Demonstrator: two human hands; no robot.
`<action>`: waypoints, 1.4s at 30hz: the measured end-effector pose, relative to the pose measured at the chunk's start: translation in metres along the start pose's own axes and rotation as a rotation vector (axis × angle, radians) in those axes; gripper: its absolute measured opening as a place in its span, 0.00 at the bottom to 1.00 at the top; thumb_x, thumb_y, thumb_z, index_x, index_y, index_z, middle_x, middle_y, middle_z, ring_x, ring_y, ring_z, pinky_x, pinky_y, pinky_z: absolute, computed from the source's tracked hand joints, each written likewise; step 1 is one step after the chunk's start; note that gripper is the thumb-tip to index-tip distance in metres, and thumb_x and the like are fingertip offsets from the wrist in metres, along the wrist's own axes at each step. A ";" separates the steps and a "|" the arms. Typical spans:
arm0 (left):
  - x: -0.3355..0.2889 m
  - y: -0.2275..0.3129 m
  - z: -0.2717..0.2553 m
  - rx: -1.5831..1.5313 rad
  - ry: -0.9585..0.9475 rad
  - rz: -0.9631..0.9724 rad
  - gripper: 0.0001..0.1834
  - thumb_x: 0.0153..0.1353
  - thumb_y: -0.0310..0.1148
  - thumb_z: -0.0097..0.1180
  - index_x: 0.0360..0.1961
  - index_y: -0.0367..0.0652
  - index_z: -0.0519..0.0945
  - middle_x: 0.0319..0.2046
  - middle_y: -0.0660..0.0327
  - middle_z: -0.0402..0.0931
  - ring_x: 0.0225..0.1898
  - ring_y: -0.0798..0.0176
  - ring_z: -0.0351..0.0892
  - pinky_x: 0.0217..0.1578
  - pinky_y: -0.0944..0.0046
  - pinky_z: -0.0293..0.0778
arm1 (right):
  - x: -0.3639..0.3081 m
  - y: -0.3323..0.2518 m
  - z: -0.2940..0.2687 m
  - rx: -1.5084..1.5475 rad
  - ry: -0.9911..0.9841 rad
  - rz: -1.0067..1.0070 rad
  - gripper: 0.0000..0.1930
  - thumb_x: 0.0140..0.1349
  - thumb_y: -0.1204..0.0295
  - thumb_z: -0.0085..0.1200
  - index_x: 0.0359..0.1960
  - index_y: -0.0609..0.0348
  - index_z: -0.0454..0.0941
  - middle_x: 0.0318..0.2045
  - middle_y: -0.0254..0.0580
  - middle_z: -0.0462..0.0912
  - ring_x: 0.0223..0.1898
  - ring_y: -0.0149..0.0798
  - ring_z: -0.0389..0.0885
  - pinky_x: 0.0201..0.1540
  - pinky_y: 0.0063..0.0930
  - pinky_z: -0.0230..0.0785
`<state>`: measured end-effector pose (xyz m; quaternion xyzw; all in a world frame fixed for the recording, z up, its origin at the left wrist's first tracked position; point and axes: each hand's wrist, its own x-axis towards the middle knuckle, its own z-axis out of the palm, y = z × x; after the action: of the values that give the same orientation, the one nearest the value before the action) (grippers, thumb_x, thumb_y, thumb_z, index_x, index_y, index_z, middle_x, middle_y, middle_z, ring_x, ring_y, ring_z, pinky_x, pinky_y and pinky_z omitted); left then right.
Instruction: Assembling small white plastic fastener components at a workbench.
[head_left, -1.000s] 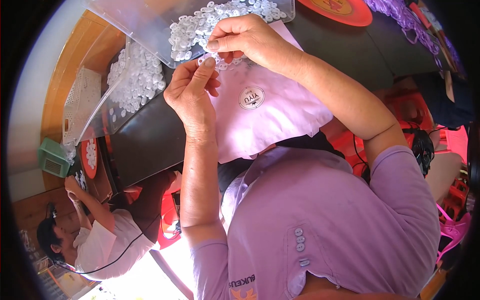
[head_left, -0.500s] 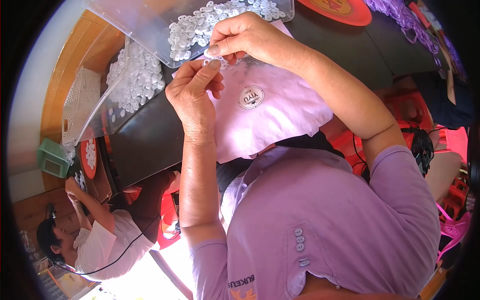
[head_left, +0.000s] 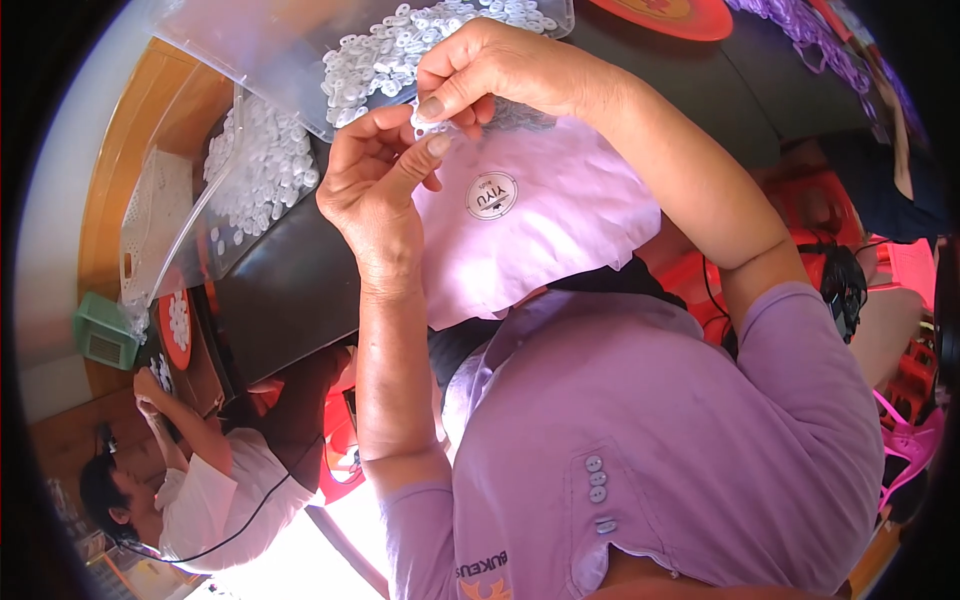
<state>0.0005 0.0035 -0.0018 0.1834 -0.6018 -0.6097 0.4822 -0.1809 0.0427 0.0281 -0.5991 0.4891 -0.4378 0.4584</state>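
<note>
At the far edge of the pink cloth [head_left: 555, 190], both hands meet around small white plastic pieces [head_left: 422, 125], partly covered by fingers. My right hand [head_left: 500, 68] pinches one piece between thumb and forefinger from above. My left hand [head_left: 380, 195] is just below and to the left, its thumb and forefinger against the same pieces, the other fingers curled. A loose spread of fine grey bits [head_left: 522, 115] lies under my right wrist. Just beyond the hands, a clear plastic bin [head_left: 240, 40] holds many white pieces with holes [head_left: 385, 55].
Another clear container at left holds a heap of white pieces [head_left: 260, 165]. A red plate [head_left: 690, 18] and purple cords [head_left: 790, 30] lie at the far right. A co-worker [head_left: 220, 480] sits at left near a green basket [head_left: 103, 332]. Red stools [head_left: 815, 205] stand at right.
My left hand has shifted slightly left and its fingers have spread a little. The white piece now sits more upright under my right thumb. The whole view has moved slightly.
</note>
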 end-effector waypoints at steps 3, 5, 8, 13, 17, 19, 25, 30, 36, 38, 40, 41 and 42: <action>-0.001 -0.001 0.001 0.039 -0.005 0.043 0.17 0.48 0.16 0.68 0.40 0.34 0.78 0.26 0.62 0.77 0.26 0.73 0.74 0.22 0.74 0.72 | -0.001 -0.002 0.003 0.047 -0.026 0.038 0.13 0.56 0.61 0.59 0.24 0.59 0.78 0.17 0.30 0.75 0.20 0.25 0.74 0.26 0.19 0.61; 0.000 -0.003 0.001 0.055 -0.025 0.044 0.18 0.48 0.17 0.69 0.41 0.34 0.78 0.26 0.62 0.77 0.26 0.73 0.75 0.23 0.74 0.72 | 0.000 0.000 0.001 0.044 -0.036 0.033 0.13 0.56 0.61 0.60 0.24 0.59 0.78 0.16 0.30 0.75 0.20 0.25 0.74 0.26 0.19 0.61; -0.001 -0.001 0.001 0.108 -0.035 0.037 0.18 0.48 0.17 0.69 0.41 0.33 0.78 0.26 0.62 0.78 0.26 0.73 0.75 0.23 0.75 0.73 | -0.001 0.002 -0.002 0.033 -0.064 0.026 0.14 0.57 0.60 0.59 0.24 0.58 0.78 0.16 0.30 0.75 0.20 0.25 0.74 0.26 0.18 0.61; -0.005 -0.002 0.000 0.129 0.052 0.079 0.17 0.48 0.19 0.70 0.39 0.32 0.79 0.26 0.61 0.78 0.24 0.73 0.74 0.22 0.75 0.72 | -0.002 -0.001 0.005 0.069 -0.090 0.112 0.16 0.61 0.57 0.56 0.25 0.58 0.77 0.15 0.30 0.74 0.18 0.25 0.74 0.23 0.16 0.62; -0.006 -0.003 0.003 0.202 0.040 0.114 0.16 0.48 0.20 0.70 0.39 0.32 0.79 0.26 0.61 0.79 0.24 0.74 0.74 0.21 0.76 0.70 | -0.004 0.001 0.004 0.073 -0.108 0.075 0.16 0.61 0.58 0.56 0.25 0.58 0.77 0.15 0.30 0.74 0.18 0.25 0.74 0.23 0.16 0.62; -0.007 -0.002 0.004 0.207 0.047 0.125 0.16 0.49 0.21 0.70 0.38 0.33 0.78 0.26 0.62 0.79 0.24 0.75 0.73 0.21 0.76 0.69 | -0.003 0.002 0.006 0.120 -0.136 0.053 0.16 0.61 0.59 0.56 0.25 0.59 0.77 0.15 0.31 0.74 0.17 0.25 0.74 0.22 0.17 0.61; -0.011 0.003 0.001 0.208 0.019 0.133 0.16 0.48 0.21 0.71 0.36 0.34 0.78 0.26 0.63 0.78 0.25 0.75 0.73 0.24 0.75 0.71 | -0.008 -0.003 0.010 0.239 -0.174 0.052 0.15 0.60 0.62 0.58 0.25 0.62 0.76 0.16 0.32 0.74 0.14 0.26 0.71 0.19 0.19 0.59; -0.012 -0.002 -0.002 0.135 0.009 0.185 0.18 0.45 0.22 0.73 0.36 0.34 0.78 0.28 0.64 0.78 0.28 0.73 0.74 0.31 0.74 0.74 | -0.008 0.000 0.012 0.411 -0.235 0.072 0.13 0.59 0.65 0.59 0.25 0.63 0.75 0.17 0.34 0.75 0.14 0.28 0.71 0.18 0.19 0.59; -0.011 -0.004 -0.004 0.174 0.002 0.210 0.18 0.45 0.22 0.74 0.36 0.36 0.77 0.30 0.65 0.77 0.30 0.73 0.74 0.34 0.73 0.74 | -0.011 -0.002 0.015 0.476 -0.232 0.081 0.12 0.59 0.66 0.58 0.25 0.63 0.75 0.17 0.35 0.75 0.14 0.28 0.71 0.17 0.19 0.59; -0.013 -0.005 -0.005 0.179 -0.010 0.241 0.18 0.46 0.23 0.73 0.36 0.36 0.77 0.30 0.65 0.77 0.29 0.73 0.74 0.34 0.73 0.73 | -0.011 0.000 0.015 0.467 -0.234 0.071 0.12 0.60 0.66 0.58 0.25 0.63 0.75 0.17 0.35 0.75 0.15 0.28 0.72 0.17 0.19 0.59; -0.011 -0.007 -0.006 0.177 -0.015 0.250 0.18 0.46 0.23 0.73 0.36 0.36 0.77 0.30 0.65 0.77 0.29 0.73 0.73 0.34 0.73 0.73 | -0.008 -0.001 0.014 0.461 -0.251 0.056 0.12 0.60 0.66 0.58 0.25 0.63 0.75 0.18 0.34 0.75 0.15 0.28 0.72 0.18 0.19 0.59; -0.010 -0.007 -0.006 0.176 -0.022 0.260 0.18 0.46 0.23 0.73 0.36 0.36 0.77 0.30 0.65 0.77 0.28 0.73 0.73 0.33 0.74 0.73 | -0.008 -0.003 0.014 0.458 -0.255 0.053 0.12 0.60 0.66 0.58 0.25 0.63 0.75 0.18 0.34 0.75 0.15 0.28 0.72 0.18 0.19 0.59; -0.009 -0.008 -0.005 0.125 -0.007 0.235 0.17 0.48 0.22 0.72 0.37 0.35 0.77 0.30 0.64 0.77 0.28 0.73 0.73 0.30 0.74 0.72 | -0.008 -0.003 0.015 0.431 -0.192 0.065 0.12 0.60 0.66 0.58 0.25 0.63 0.75 0.18 0.34 0.76 0.15 0.27 0.72 0.19 0.19 0.60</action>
<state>0.0055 0.0061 -0.0133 0.1389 -0.6576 -0.5109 0.5359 -0.1666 0.0528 0.0276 -0.5103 0.3577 -0.4580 0.6340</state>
